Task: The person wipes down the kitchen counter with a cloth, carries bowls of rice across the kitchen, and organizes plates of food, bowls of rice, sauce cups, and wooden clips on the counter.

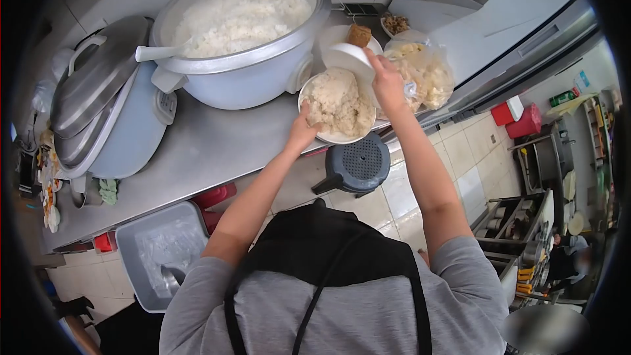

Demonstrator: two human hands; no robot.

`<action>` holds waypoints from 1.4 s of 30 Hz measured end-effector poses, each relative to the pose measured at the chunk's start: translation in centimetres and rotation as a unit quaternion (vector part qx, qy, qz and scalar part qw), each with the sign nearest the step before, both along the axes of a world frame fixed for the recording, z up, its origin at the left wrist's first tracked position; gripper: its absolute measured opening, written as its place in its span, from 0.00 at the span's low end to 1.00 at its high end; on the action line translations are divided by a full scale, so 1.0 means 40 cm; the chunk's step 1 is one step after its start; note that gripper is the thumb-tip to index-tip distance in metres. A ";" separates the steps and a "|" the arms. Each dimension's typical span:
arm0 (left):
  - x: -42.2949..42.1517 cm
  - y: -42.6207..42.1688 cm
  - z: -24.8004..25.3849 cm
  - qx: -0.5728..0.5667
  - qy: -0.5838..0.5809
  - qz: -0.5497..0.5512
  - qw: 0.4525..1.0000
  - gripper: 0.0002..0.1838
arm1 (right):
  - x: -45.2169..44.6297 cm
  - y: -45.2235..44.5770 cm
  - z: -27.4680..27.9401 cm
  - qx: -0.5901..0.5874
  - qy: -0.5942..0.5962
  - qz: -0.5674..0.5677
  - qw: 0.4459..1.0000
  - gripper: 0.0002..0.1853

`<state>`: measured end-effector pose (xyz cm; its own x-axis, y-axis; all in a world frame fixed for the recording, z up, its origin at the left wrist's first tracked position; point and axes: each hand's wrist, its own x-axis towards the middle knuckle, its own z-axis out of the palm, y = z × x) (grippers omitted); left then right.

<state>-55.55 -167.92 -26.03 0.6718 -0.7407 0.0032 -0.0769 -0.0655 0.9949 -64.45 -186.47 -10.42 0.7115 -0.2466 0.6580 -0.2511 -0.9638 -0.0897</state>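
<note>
My left hand (pixel 303 133) is closed on the near left rim of a white plate (pixel 340 139) heaped with rice (pixel 336 95). The thumb reaches over the rim and touches or nearly touches the rice. In my right hand (pixel 388 83) is a white bowl (pixel 348 56), tipped on its side just above the far edge of the rice. The inside of this bowl is turned away from view. Beyond it, a brown block of food (pixel 359 35) sits on another white plate (pixel 374 47). A clear plastic bag of pale food pieces (pixel 424 69) lies to the right of my right hand.
A large open rice cooker (pixel 230 79) full of white rice stands left, a paddle (pixel 158 52) resting in it. Farther left is a lidded cooker (pixel 98 98). Below the steel counter (pixel 197 151) are a dark stool (pixel 361 164) and a grey tub (pixel 158 256).
</note>
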 end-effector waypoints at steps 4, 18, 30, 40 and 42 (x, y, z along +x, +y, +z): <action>-0.004 0.021 0.066 -0.059 0.069 0.030 0.995 0.41 | -0.018 -0.022 0.063 0.044 -0.044 -0.011 0.998 0.31; 0.040 0.009 0.087 0.089 -0.303 -0.096 0.944 0.20 | -0.100 0.090 0.172 -0.135 0.037 0.209 0.968 0.27; 0.022 0.011 0.160 0.196 -0.353 -0.077 0.912 0.19 | -0.063 0.016 0.166 -0.012 0.071 0.135 0.988 0.28; 0.017 0.041 0.139 0.053 -0.280 -0.051 0.957 0.15 | -0.120 0.099 0.218 -0.107 0.021 0.208 0.972 0.28; 0.016 0.057 0.115 0.060 -0.264 -0.042 0.962 0.15 | -0.111 0.113 0.174 -0.097 0.041 0.226 0.968 0.29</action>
